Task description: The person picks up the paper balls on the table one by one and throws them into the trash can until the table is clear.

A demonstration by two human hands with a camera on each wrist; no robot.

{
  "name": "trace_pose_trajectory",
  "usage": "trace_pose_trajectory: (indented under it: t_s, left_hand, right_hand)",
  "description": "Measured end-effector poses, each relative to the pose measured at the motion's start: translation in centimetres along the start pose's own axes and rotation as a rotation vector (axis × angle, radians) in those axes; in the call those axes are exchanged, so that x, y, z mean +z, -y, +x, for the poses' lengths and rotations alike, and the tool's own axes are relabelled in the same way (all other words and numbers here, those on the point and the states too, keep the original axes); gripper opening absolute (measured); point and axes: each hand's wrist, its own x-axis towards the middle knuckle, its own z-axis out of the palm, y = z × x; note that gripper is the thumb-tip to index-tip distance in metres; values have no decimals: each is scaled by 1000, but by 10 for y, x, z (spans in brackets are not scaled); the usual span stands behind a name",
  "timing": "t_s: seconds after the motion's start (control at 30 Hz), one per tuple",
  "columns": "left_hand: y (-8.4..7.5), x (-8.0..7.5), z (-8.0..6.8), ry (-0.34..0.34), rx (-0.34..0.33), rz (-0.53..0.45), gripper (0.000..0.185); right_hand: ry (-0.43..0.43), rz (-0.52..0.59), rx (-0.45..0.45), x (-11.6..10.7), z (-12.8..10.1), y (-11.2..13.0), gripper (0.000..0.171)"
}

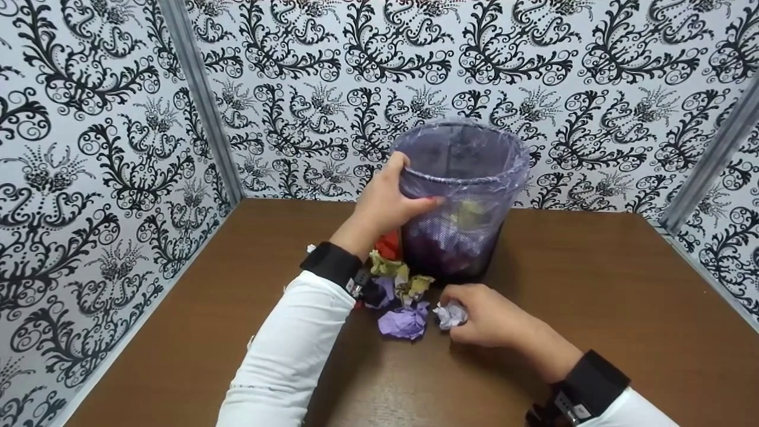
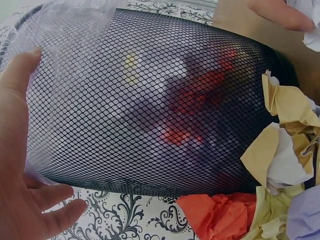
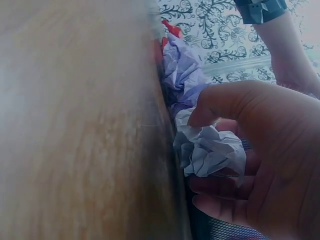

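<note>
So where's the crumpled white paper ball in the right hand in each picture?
Head: the crumpled white paper ball is below and right of centre, in the right hand.
Left wrist: top right corner, cut off by the edge.
Right wrist: right of centre, just below the middle.
Shared landmark: the round black mesh bin.

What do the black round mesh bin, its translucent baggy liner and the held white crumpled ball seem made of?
Black round mesh bin: probably painted metal, given its fine, regular openings; plastic possible.
Translucent baggy liner: thin, glossy plastic film, judging by see-through wrinkles and highlights.
White crumpled ball: likely matte paper, by its sharp creases.
</note>
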Motion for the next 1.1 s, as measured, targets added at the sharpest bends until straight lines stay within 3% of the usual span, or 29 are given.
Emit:
trace_pose_trajectory:
  t_s: [0.27,0.5,0.87,1.1]
  left_hand:
    - [2,1,1,7,3,-9,87]
    - [0,-1,0,-31,9,73,84]
    - [0,0,0,-12,-1,35,84]
    - [0,1,0,-4,-1,9,84]
  right_hand:
    - [-38,42,-43,-12,0,4,39]
    - [-53,83,-6,-24,-3,7,40]
    - [-88,141,-14,-46,-8,15,40]
    - [-162,160,-41,-71,-15,22,41]
